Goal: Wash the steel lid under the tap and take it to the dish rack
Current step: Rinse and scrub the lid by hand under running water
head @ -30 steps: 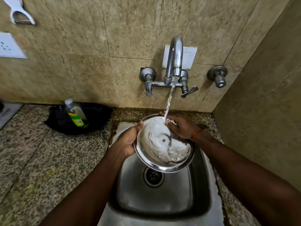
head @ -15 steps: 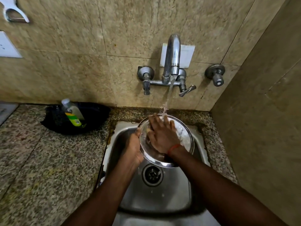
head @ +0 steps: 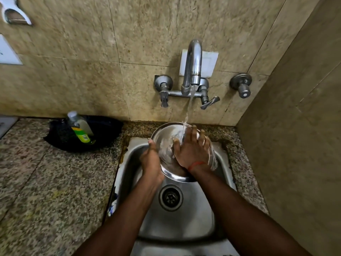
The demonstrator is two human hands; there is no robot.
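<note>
The round steel lid (head: 163, 141) is tilted over the sink, under the running tap (head: 192, 67). My left hand (head: 150, 163) grips the lid's left rim. My right hand (head: 192, 148) lies flat on the lid's inner face with fingers spread, covering its right half. Water from the spout strikes the lid by my right fingertips and sheets off to the right. A red thread circles my right wrist.
The steel sink (head: 184, 228) has its drain (head: 170, 197) below the lid. A dish-soap bottle (head: 80, 129) leans in a black dish (head: 103, 132) on the granite counter (head: 55, 182) to the left. A tiled wall closes the right side. No dish rack shows.
My right hand moved from the lid's far rim onto its inner face and rubs across it. The white suds have rinsed away, and the lid rose closer to the spout.
</note>
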